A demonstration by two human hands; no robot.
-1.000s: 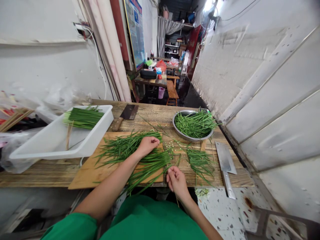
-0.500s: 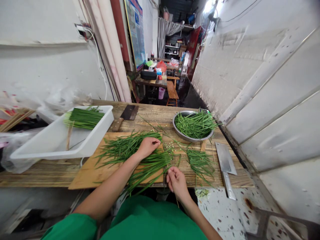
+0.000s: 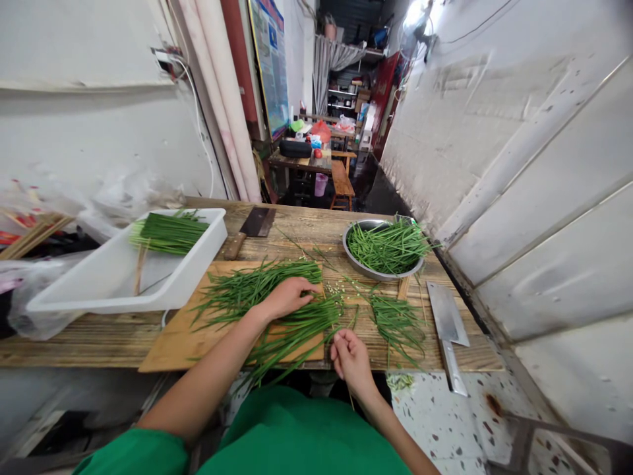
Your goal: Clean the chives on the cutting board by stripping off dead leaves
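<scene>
Long green garlic chives point(image 3: 257, 287) lie in loose bunches on a wooden cutting board point(image 3: 173, 346), cut ends toward the right. My left hand point(image 3: 287, 297) rests over them, thumb and forefinger a little apart, nothing seen between them. Near the board's right edge my right hand point(image 3: 351, 359) is closed in a pinch, with a thin chive stalk at its fingertips. A thin pale strand shows below that hand. Small pale trimmed bits point(image 3: 336, 288) are scattered by the stem ends. A smaller pile of chives point(image 3: 395, 323) lies on the wooden table to the right.
A metal bowl point(image 3: 376, 272) heaped with chives stands at the back right. One cleaver point(image 3: 448, 323) lies at the right edge, its handle overhanging; another cleaver point(image 3: 257, 222) lies behind the board. At left, a white plastic tub point(image 3: 103, 300) holds a chive bundle.
My left hand has shifted slightly, and its forefinger now reaches out from the thumb instead of curling against it. My right hand stays in nearly the same place.
</scene>
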